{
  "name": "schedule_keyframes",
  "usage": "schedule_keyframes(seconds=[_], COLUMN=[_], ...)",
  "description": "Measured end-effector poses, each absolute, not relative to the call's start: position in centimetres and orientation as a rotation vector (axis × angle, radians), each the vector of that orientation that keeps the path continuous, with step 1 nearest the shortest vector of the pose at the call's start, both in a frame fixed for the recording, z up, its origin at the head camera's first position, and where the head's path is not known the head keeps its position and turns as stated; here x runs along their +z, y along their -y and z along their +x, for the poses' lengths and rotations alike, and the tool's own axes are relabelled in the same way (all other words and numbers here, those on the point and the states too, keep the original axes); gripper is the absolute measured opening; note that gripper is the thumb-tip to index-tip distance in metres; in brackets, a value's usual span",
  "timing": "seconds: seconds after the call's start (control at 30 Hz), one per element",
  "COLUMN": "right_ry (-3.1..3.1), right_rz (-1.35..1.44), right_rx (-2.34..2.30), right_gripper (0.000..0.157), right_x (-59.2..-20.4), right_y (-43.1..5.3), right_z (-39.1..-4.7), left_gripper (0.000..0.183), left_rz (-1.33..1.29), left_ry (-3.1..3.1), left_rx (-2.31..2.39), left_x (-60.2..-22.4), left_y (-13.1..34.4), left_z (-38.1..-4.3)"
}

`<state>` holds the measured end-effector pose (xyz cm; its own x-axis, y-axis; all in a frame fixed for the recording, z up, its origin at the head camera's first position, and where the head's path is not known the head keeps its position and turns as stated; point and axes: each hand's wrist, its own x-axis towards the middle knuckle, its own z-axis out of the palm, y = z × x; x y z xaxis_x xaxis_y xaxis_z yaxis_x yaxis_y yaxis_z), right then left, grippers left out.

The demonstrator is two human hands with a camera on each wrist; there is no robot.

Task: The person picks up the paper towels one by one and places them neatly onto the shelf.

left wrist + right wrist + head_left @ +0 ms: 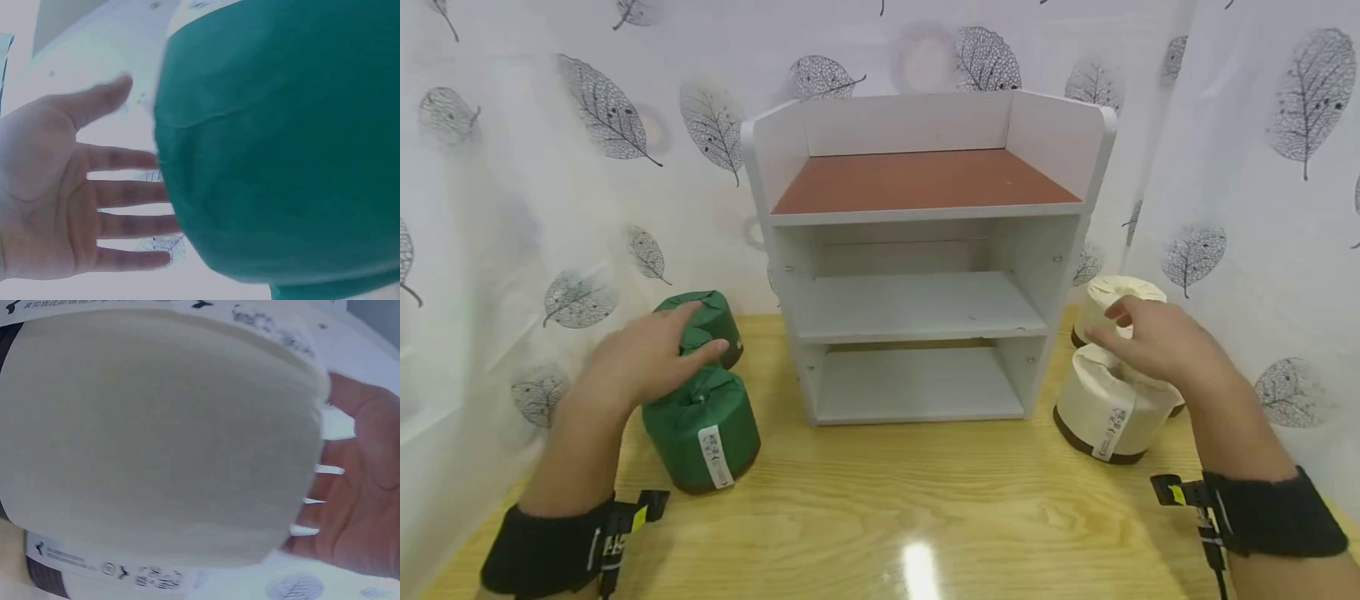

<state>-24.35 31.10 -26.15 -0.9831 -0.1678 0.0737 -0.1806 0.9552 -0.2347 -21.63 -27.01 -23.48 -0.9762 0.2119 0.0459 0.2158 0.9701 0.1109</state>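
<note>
Green roll (281,144), cream roll (156,437); left hand (642,354), right hand (1161,339) outspread above

The shelf (917,304) stands on the table (850,508), packages (679,439) either side.

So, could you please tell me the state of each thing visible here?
Left hand: fingers straight, gripping nothing
Right hand: relaxed, gripping nothing
Front green package: upright, wrapped
Rear green package: upright, partly hidden
Front cream package: upright, wrapped
Rear cream package: upright, partly hidden
Shelf unit: upright, open-fronted
Wristbands: worn on both arms
</note>
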Motion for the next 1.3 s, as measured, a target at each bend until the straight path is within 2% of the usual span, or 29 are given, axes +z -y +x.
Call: schedule_keyframes(seconds=[0.17, 0.33, 0.53, 0.67, 1.0, 1.1, 1.3], right_ry=[3.035, 3.086, 3.2, 3.248, 3.205, 3.197, 3.186], right_rz=[0.272, 0.38, 0.32, 0.333, 0.372, 0.365, 0.365], right_rx=[0.355, 0.305, 0.346, 0.354, 0.303, 0.294, 0.267], right_gripper=[0.067, 0.06, 0.071, 0.084, 0.09, 0.095, 0.093], right_x=[-25.8, -26.7, -27.6, -27.9, -28.1, -28.2, -28.1], right_y=[-30.2, -29.0, -28.8, -28.9, -28.8, -28.7, -28.8], right_z=[-23.1, -22.4, -22.2, -22.5, -23.1, -23.1, -23.0], left_gripper=[0.083, 0.066, 0.045, 0.037, 0.063, 0.067, 0.073], left_rz=[-0.318, -0.367, -0.461, -0.504, -0.393, -0.312, -0.232], left_ry=[3.042, 2.947, 2.747, 2.684, 2.715, 2.724, 2.773], left_rx=[-0.157, -0.166, -0.179, -0.24, -0.297, -0.307, -0.404], left_x=[-23.9, -24.3, -25.6, -26.2, -24.8, -24.1, -23.4], left_y=[26.4, 25.5, 23.7, 22.3, 19.7, 19.1, 17.8], left_z=[-20.6, -20.2, -20.4, -20.8, -21.0, -21.1, -22.0])
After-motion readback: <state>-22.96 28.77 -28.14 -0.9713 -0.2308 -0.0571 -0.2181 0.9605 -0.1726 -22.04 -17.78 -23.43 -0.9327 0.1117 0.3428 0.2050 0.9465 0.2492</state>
